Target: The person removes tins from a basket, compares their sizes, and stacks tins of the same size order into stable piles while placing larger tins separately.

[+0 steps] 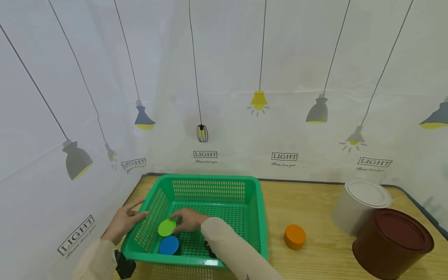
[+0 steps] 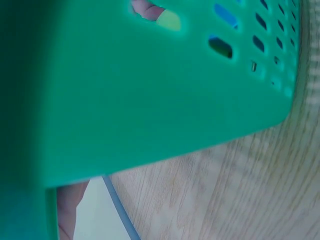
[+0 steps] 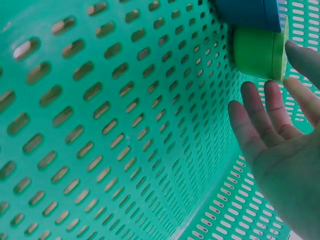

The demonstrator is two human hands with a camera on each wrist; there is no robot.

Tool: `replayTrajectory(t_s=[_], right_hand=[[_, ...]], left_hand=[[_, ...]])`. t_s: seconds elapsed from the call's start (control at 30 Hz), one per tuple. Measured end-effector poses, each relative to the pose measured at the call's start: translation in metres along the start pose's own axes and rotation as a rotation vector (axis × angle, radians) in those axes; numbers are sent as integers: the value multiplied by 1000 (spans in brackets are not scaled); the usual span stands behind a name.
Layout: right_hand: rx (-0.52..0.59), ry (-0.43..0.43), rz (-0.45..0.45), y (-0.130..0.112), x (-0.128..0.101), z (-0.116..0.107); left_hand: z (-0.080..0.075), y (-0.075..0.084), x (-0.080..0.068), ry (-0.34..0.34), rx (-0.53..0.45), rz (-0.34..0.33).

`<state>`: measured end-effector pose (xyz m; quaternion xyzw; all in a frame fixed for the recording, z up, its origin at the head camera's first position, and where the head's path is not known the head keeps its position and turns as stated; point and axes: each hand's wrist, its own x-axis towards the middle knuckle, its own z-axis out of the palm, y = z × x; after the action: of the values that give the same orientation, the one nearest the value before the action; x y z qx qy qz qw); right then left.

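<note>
Right hand (image 1: 187,219) fingers relaxed, touching green tin (image 1: 166,228) | blue tin (image 1: 169,245) just beside, both inside basket (image 1: 260,217) | left hand (image 1: 123,220) flat on its wall | orange tin (image 1: 294,236) seemingly left, outside on desk (image 1: 315,202)

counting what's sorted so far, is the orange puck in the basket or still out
Out. The orange puck sits on the wooden table, right of the green basket, apart from it.
</note>
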<state>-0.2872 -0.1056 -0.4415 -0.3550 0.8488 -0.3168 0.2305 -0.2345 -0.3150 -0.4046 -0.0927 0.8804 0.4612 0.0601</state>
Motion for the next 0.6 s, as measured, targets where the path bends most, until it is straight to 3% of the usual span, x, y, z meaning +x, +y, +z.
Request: replayTrajectory(t_s=[0.6], right_hand=[[-111,8,3,-4,5,3]], left_hand=[[2,1,-1,11,-26,-5]])
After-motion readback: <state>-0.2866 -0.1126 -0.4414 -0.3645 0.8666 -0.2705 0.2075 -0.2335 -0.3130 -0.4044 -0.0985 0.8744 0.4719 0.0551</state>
